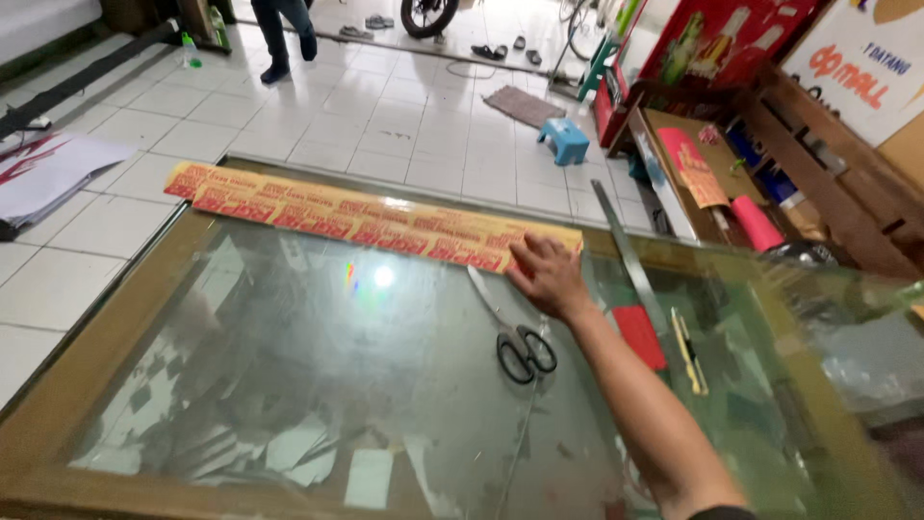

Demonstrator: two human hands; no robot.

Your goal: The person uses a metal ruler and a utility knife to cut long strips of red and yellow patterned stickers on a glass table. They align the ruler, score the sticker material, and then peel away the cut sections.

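The right hand [549,276] lies flat w/ fingers spread and open, palm down on the right end of a long yellow-red printed strip [371,220], gripping nothing; the arm comes in from the bottom right of the view. The strip lies along the far edge of a glass-top table [289,385] w/ a wooden frame, and its left end goes a bit over the frame corner. Just beside the hand, on the near side, black-handled scissors [510,332] rest on the glass, blades closed and pointing toward the strip, handles toward the person; they are near the wrist, but I cannot tell if they touch it. To the right of the arm a long metal ruler [626,255] lies at an angle across the table edge, and near it a red flat piece [642,337] and a yellowish cutter knife [689,351] sit on the glass. The left hand is not in view. Behind the table is white tile floor w/ a small blue stool [564,141], and at the far top the legs of another person [286,34] stand well apart from the table. At right a wooden shelf [818,144] holds pink rolls and papers.
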